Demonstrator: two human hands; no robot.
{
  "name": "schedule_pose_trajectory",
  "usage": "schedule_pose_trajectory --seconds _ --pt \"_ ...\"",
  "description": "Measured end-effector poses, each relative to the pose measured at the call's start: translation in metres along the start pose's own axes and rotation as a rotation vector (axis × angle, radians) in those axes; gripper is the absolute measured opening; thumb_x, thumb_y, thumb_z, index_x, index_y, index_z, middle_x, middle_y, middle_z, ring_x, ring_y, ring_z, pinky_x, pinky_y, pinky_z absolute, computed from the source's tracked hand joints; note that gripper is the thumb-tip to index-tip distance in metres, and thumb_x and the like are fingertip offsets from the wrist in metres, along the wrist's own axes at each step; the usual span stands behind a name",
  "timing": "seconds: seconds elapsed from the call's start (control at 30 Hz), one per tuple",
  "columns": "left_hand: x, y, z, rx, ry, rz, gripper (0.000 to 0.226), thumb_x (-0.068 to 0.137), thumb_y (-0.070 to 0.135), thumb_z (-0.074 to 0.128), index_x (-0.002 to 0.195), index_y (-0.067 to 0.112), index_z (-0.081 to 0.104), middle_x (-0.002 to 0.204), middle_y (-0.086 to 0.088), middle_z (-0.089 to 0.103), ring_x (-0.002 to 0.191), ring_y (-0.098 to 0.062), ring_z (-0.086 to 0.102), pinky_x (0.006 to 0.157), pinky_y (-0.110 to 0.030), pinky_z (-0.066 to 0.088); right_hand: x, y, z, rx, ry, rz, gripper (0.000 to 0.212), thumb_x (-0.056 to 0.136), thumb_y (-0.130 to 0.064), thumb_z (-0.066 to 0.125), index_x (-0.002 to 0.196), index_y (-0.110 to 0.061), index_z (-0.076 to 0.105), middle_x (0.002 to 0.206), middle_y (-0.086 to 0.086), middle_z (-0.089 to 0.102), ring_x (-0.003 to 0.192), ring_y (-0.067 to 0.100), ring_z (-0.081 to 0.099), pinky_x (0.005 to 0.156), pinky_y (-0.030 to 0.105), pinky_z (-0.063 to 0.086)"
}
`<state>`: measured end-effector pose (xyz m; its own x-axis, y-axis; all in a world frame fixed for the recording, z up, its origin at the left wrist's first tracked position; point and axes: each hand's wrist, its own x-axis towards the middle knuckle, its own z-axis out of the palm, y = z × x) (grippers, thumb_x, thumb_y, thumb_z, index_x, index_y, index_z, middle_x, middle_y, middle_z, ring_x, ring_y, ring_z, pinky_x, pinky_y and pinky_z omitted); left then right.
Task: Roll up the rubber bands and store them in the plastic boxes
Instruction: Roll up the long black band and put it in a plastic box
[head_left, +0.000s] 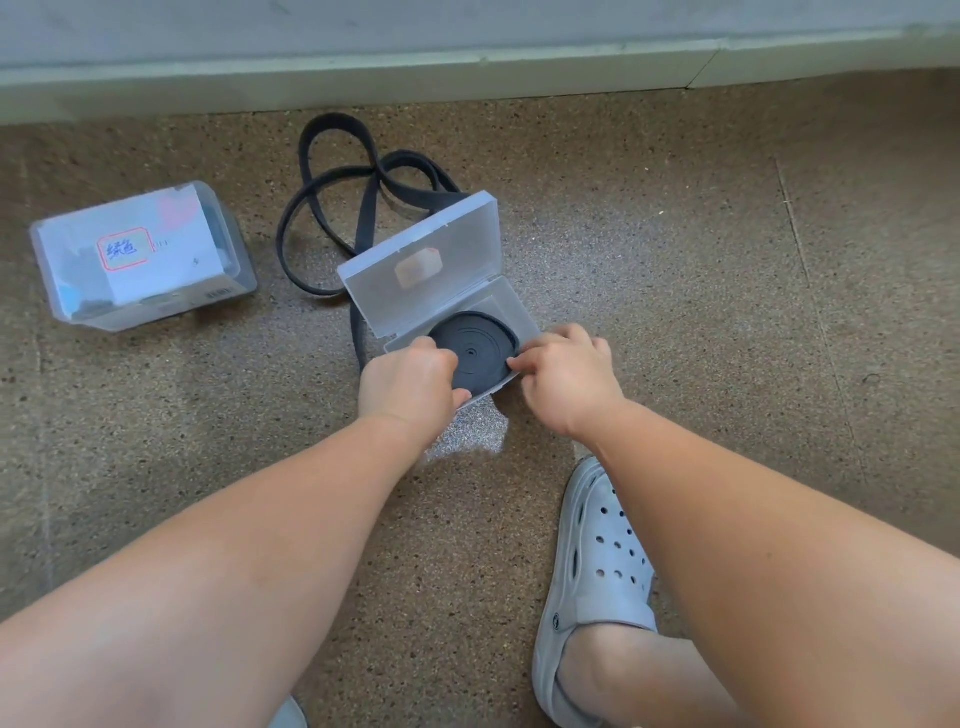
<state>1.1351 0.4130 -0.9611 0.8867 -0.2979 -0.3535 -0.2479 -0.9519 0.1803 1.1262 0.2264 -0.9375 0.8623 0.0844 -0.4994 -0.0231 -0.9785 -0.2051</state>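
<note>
A rolled black rubber band (475, 351) lies flat as a coil inside an open clear plastic box (514, 306), whose lid (421, 260) stands up behind it. My left hand (408, 382) grips the coil's near left edge with curled fingers. My right hand (563, 374) pinches the coil's right edge at the box's front corner. A second black rubber band (332, 182) lies unrolled in loose loops on the floor behind the box, one strand running down past the box's left side.
A closed clear plastic box (143, 257) with a white label and dark contents sits on the speckled floor at the left. A grey skirting edge (467, 73) runs along the back. My grey clog (597, 561) stands at the lower right.
</note>
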Motion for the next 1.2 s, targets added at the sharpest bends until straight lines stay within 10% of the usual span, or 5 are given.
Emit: schedule_pose_trajectory --seconds 0.23,0.4,0.6,0.87,1.2 --pt "-0.038 -0.017 0.010 -0.102 0.212 0.167 0.029 0.083 0.042 0.069 0.079 0.013 0.066 0.083 -0.008 0.055 0.057 -0.033 0.060 0.046 -0.036 0.050 -0.004 0.003 0.002 0.092 0.164 0.055 0.028 0.095 -0.025 0.055 0.110 -0.034 0.076 0.124 -0.001 0.046 0.122 0.029 0.036 0.102 0.039 0.029" --pt "-0.048 -0.025 0.008 -0.188 0.059 -0.085 0.035 0.085 0.052 0.070 0.107 0.025 0.069 0.102 -0.002 0.063 0.090 -0.031 0.067 0.074 -0.038 0.052 0.000 -0.003 -0.004 0.512 0.172 0.214 0.027 0.091 -0.013 0.052 0.086 -0.029 0.073 0.134 -0.001 0.050 0.121 0.021 0.049 0.106 0.035 0.039" --pt "-0.050 -0.033 0.003 -0.273 0.079 -0.126 0.030 0.090 0.041 0.067 0.114 0.024 0.070 0.109 0.000 0.065 0.099 -0.028 0.065 0.082 -0.037 0.052 0.005 -0.015 -0.014 0.751 0.137 0.385 0.034 0.091 -0.013 0.049 0.120 -0.027 0.063 0.113 -0.002 0.067 0.089 0.019 0.065 0.084 0.040 0.057" --pt "-0.045 -0.045 -0.016 -0.783 0.001 -0.396 0.044 0.094 0.035 0.066 0.136 0.026 0.062 0.142 -0.002 0.059 0.131 -0.023 0.053 0.109 -0.032 0.039 0.005 -0.044 -0.021 0.691 0.089 0.388 0.038 0.092 -0.009 0.049 0.118 -0.027 0.070 0.120 0.005 0.071 0.101 0.027 0.067 0.092 0.036 0.054" --pt "-0.065 -0.070 -0.037 -0.853 0.104 -0.580 0.061 0.096 0.033 0.062 0.152 0.018 0.043 0.154 -0.004 0.048 0.142 -0.026 0.044 0.117 -0.039 0.034 -0.025 -0.102 -0.031 0.555 0.124 0.227 0.040 0.095 -0.010 0.047 0.129 -0.018 0.064 0.130 0.010 0.066 0.118 0.032 0.060 0.099 0.036 0.049"
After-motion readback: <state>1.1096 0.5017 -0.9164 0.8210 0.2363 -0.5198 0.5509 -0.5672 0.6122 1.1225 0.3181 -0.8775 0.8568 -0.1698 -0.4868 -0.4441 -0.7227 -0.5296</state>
